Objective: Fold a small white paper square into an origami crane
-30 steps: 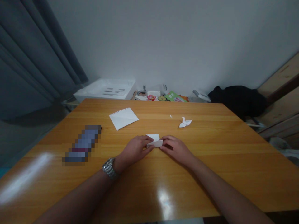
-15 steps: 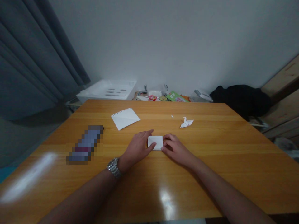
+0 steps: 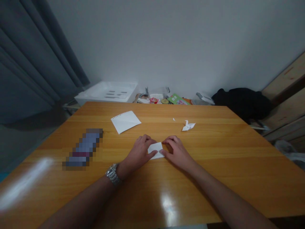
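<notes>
A small folded white paper (image 3: 154, 147) lies on the wooden table between my two hands, slightly tilted. My left hand (image 3: 139, 152), with a metal watch (image 3: 113, 174) at the wrist, grips its left side, thumb on top and fingers along the far left corner. At the right edge, my right hand (image 3: 178, 154) pinches the paper with its thumb on top; the index finger curls near the far right corner. Further back to the right stands a folded paper bird (image 3: 188, 126). Beyond my left hand rests a sheet of paper (image 3: 125, 122) with a perforated edge.
A pixelated phone-like object (image 3: 84, 148) lies on the table (image 3: 214, 178) at the left. A tiny paper scrap (image 3: 173, 119) is near the bird. Behind the table are a white plastic tray (image 3: 107, 92), a green packet (image 3: 177, 99), other small items and a black cloth-like heap (image 3: 241, 103).
The folded paper has turned a little and come slightly nearer. My right thumb has moved onto its top near the left thumb. The whole view has shifted slightly.
</notes>
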The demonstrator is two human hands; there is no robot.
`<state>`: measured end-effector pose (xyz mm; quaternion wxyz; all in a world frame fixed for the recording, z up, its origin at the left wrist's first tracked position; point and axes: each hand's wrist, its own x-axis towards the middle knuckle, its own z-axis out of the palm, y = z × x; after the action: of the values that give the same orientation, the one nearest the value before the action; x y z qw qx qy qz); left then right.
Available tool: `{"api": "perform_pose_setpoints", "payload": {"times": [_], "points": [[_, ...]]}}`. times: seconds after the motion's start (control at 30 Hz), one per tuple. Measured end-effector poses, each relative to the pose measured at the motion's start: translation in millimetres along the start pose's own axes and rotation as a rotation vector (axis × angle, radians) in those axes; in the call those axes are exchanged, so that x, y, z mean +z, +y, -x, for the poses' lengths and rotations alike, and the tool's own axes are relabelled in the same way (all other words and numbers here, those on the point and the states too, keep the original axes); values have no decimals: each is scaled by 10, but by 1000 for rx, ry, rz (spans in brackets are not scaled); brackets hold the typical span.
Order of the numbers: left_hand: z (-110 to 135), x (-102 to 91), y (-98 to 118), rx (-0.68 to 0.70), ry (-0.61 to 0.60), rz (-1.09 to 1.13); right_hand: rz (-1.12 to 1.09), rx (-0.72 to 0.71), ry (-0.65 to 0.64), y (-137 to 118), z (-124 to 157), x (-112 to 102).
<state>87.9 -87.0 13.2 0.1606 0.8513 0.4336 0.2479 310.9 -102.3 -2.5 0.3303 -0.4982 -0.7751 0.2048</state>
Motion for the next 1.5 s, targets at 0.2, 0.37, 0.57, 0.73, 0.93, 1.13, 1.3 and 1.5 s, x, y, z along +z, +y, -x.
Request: {"api": "perform_pose_setpoints", "payload": {"times": [0.2,0.37,0.57,0.73,0.93,1.13,1.3,1.5], "points": [[-1,-29,112,-111,-9,302,-107,-19,24,-55,-4,-45],[23,27,149,-176,41,474,-281,55,14,-93,-3,-52],[25,38,173,-168,81,539,-422,141,-21,-106,20,-28],[16,13,181,-231,69,670,-385,99,-27,-157,19,-75],[7,18,168,-262,149,718,-493,153,6,-122,13,-45],[-7,45,150,-292,169,745,-478,180,-23,-103,10,-54],[-4,64,144,-272,175,700,-391,149,6,-139,12,-94],[0,18,187,-273,159,720,-355,133,17,-149,22,-102]]}}
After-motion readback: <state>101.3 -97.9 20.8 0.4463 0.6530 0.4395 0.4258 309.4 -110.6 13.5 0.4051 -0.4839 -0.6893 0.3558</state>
